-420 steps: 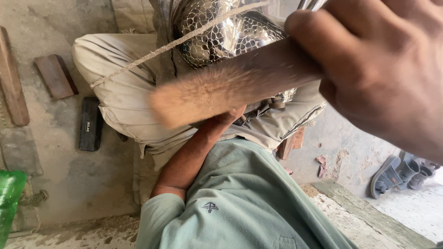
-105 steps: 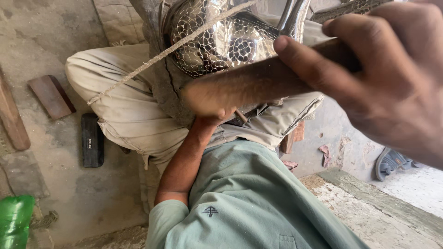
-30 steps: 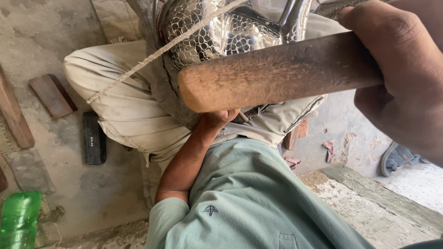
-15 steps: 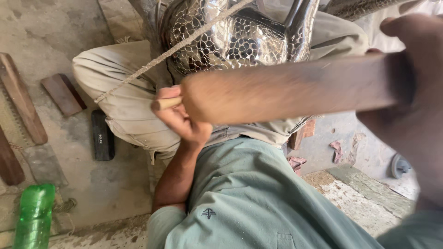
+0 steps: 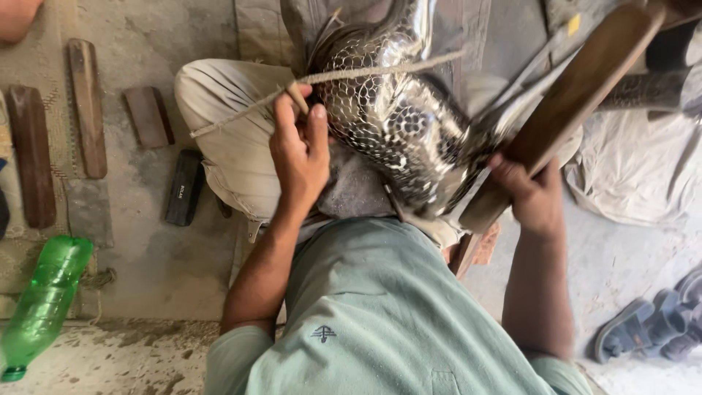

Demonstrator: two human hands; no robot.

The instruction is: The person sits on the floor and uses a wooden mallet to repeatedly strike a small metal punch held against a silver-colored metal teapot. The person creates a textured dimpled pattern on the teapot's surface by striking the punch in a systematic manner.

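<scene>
I sit cross-legged in beige trousers and a green shirt, with a shiny metal piece [image 5: 395, 128] stamped in a scale pattern on my lap. My left hand [image 5: 300, 153] rests on its left side and pinches a small punch [image 5: 296, 95] against the metal. A taut cord [image 5: 365, 73] runs across the piece, just above my fingers. My right hand [image 5: 530, 194] grips the lower end of a thick wooden mallet [image 5: 578, 88], which slants up to the right beside the metal.
On the concrete floor at left lie several wooden blocks [image 5: 88, 106], a black rectangular bar [image 5: 183, 186] and a green plastic bottle [image 5: 44, 303]. A beige cloth [image 5: 629, 175] is spread at right, with sandals [image 5: 651, 329] at the lower right.
The mallet, held raised close to the camera, has swung down to the right of the metal piece. My left hand has come up onto the metal with the punch.
</scene>
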